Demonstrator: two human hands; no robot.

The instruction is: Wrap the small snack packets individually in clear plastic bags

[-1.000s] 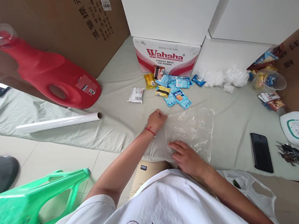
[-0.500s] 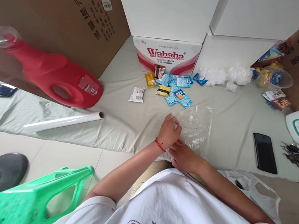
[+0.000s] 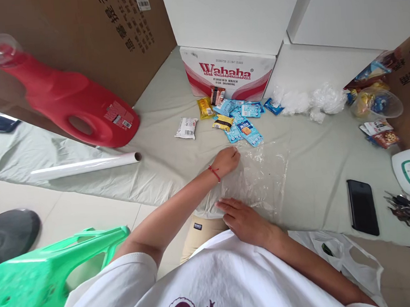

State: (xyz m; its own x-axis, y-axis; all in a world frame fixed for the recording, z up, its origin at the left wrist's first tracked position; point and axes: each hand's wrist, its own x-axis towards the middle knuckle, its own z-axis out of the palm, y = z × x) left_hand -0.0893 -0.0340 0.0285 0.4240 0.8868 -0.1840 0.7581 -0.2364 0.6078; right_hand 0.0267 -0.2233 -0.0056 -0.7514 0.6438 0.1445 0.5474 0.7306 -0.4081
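Observation:
A sheet of clear plastic film lies spread on the cloth in front of me. At its upper left edge my left hand is closed, fingers curled down on the film; a red string bracelet is round that wrist. Closer to my body, my right hand rests on the lower left of the film with its fingers stretched out flat. Just beyond the film lies a pile of blue snack packets. Beside them are a yellow packet, another yellow one, a brown-red packet and a white packet.
A white cardboard roll and a red jug lie at left. Crumpled film and a clear tub of snacks stand at right, near a phone and keys. A green stool is at lower left.
My hands have drawn apart. The left has moved up to the film's upper edge, and the right has slid slightly left and toward me, its fingers now straighter. The film's left part lies flatter.

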